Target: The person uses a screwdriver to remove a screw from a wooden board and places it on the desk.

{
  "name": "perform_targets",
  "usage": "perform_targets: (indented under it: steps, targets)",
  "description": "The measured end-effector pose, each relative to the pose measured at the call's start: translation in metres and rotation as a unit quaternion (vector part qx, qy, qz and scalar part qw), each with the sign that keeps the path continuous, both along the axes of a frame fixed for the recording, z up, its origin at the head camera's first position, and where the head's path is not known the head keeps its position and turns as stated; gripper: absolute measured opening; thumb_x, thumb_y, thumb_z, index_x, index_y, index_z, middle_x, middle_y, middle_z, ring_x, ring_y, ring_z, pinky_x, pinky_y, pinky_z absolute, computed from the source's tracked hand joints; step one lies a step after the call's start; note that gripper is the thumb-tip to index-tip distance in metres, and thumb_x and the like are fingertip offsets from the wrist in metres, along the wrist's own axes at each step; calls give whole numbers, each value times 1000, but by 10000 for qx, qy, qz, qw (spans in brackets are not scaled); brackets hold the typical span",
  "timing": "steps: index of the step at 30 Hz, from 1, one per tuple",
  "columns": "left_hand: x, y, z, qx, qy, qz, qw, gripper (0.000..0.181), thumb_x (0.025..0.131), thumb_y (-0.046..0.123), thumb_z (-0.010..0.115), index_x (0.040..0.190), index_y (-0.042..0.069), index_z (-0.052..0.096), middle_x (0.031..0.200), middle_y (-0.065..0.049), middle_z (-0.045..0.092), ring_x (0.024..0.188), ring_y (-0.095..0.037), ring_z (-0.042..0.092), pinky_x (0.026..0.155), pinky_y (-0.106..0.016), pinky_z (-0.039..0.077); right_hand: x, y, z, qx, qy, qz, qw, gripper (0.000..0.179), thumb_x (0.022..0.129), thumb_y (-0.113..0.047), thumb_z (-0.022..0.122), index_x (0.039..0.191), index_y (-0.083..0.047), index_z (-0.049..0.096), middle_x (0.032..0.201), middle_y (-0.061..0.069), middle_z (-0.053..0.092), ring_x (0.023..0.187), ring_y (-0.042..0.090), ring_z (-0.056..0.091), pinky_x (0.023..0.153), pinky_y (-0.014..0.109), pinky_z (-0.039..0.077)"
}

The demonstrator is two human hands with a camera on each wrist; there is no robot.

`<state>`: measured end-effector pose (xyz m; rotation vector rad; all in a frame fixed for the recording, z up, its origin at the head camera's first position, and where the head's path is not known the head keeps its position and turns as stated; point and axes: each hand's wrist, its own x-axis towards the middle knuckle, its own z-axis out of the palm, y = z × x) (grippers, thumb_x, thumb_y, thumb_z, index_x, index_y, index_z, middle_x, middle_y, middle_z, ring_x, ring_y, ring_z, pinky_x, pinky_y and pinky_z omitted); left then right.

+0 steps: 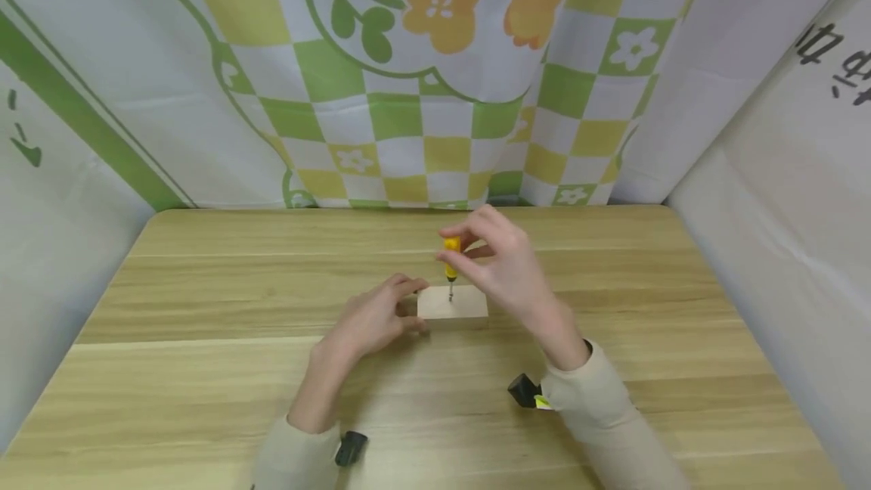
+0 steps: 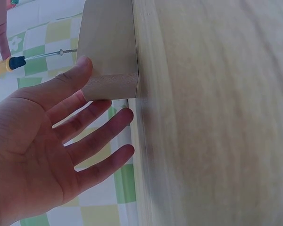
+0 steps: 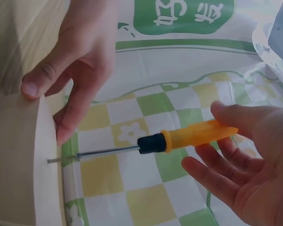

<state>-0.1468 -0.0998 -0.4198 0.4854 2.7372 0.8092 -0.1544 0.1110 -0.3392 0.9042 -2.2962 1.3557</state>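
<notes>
A pale wooden block (image 1: 469,304) lies flat on the table, its left end held between the thumb and fingers of my left hand (image 1: 370,320). The other fingers of that hand (image 2: 37,141) spread loosely in the left wrist view. My right hand (image 1: 506,267) pinches the yellow handle of a screwdriver (image 3: 193,135) between thumb and fingers. Its steel shaft points down at the block, with the tip at the head of a screw (image 3: 63,159). The threaded screw stands upright from the block's top face, its point at the wood.
The wood-grain table (image 1: 204,278) stretches around the block. A checked, flowered cloth (image 1: 401,119) hangs behind its far edge, with white sheets at both sides. Small black devices (image 1: 351,448) sit at the sleeves' cuffs.
</notes>
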Motion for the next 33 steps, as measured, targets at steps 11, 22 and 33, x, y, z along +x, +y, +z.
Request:
perform_targets:
  steps: [11, 22, 33]
  targets:
    - [0, 4, 0, 97, -34, 8, 9999, 61, 86, 32, 77, 143, 21, 55, 123, 4, 60, 95, -14, 63, 76, -34, 51, -1, -2, -3, -97, -74, -509, 9986, 22, 82, -1, 79, 97, 2, 64, 90, 13, 73, 78, 21, 74, 67, 21, 58]
    - [0, 1, 0, 116, -56, 56, 9999, 62, 86, 33, 77, 143, 21, 55, 122, 4, 61, 94, -14, 62, 76, -34, 50, -2, 0, -6, -560, -834, 157, 9948, 19, 85, 11, 65, 102, 3, 66, 102, 17, 75, 92, 27, 75, 78, 25, 59]
    - [0, 2, 1, 48, -33, 73, 10000, 63, 86, 35, 77, 143, 22, 55, 122, 4, 61, 96, -14, 63, 78, -38, 51, 1, -4, -9, -218, 209, -214, 9993, 22, 83, -5, 79, 103, 0, 70, 96, 10, 65, 84, 18, 66, 75, 25, 59]
